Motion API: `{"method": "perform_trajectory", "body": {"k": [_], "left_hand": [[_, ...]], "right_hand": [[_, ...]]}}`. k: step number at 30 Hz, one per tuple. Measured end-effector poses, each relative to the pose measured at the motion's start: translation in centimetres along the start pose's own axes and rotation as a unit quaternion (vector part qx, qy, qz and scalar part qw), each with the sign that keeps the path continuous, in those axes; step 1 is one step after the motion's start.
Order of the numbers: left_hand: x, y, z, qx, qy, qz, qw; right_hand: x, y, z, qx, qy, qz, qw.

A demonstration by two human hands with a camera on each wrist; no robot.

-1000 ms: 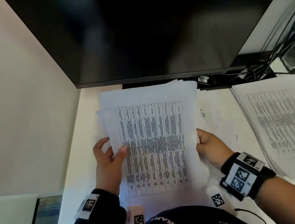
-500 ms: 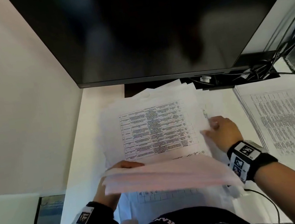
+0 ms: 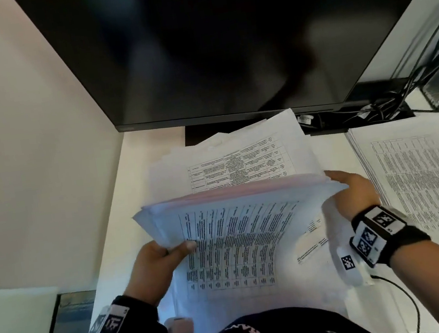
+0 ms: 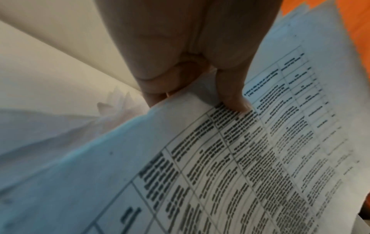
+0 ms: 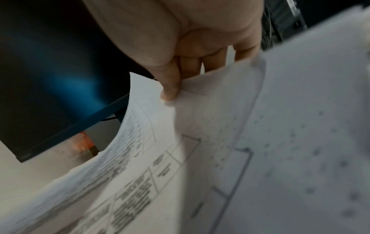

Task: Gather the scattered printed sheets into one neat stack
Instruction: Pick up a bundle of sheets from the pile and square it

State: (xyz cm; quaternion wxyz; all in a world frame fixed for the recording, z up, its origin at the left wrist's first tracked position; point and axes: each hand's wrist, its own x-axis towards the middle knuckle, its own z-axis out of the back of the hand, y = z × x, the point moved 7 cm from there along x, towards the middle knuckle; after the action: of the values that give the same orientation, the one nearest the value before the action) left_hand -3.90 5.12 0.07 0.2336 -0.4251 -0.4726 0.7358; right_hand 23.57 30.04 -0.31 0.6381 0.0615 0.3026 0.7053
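Note:
A thick bundle of printed sheets with tables on them is lifted over the white desk, sagging toward me. My left hand grips its left edge, thumb on the printed face and fingers underneath. My right hand pinches the bundle's right edge, thumb on top. More loose sheets lie fanned on the desk behind the bundle, under the monitor. A separate stack of printed sheets lies flat at the right.
A large dark monitor hangs over the back of the desk, its stand and tangled cables behind the papers. A beige wall closes the left side. A thin black cable runs along the desk near my right wrist.
The bundle went from upright in both hands to folded down, then lifted again. My right hand left the loose sheets and took the bundle's right edge; the left hand kept its grip.

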Motion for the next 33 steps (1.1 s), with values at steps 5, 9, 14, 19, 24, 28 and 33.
{"method": "perform_trajectory", "body": {"k": [5, 9, 14, 19, 24, 28, 33], "left_hand": [[0.7, -1.9, 0.5, 0.071, 0.014, -0.030, 0.997], [1.1, -3.4, 0.3, 0.101, 0.009, -0.049, 0.994], [2.5, -6.7, -0.4, 0.179, -0.028, -0.184, 0.966], [2.6, -9.8, -2.3, 0.294, -0.012, -0.343, 0.892], [2.6, -9.2, -1.8, 0.280, -0.062, -0.271, 0.919], [1.9, -8.3, -1.1, 0.234, -0.028, -0.253, 0.938], [0.4, -9.0, -0.4, 0.232, -0.028, -0.250, 0.940]], "right_hand": [[1.1, -0.9, 1.1, 0.050, -0.032, 0.003, 0.998], [1.4, -0.7, 1.1, 0.164, -0.005, 0.020, 0.986], [-0.2, 1.5, 1.7, 0.218, 0.056, 0.117, 0.967], [-1.4, 3.6, 1.6, 0.247, 0.096, 0.158, 0.951], [-1.2, 2.9, 1.0, 0.267, 0.131, 0.131, 0.946], [-0.8, 0.9, -0.6, 0.193, 0.178, 0.116, 0.958], [-0.2, -1.0, -0.6, 0.147, 0.134, 0.081, 0.977]]}}
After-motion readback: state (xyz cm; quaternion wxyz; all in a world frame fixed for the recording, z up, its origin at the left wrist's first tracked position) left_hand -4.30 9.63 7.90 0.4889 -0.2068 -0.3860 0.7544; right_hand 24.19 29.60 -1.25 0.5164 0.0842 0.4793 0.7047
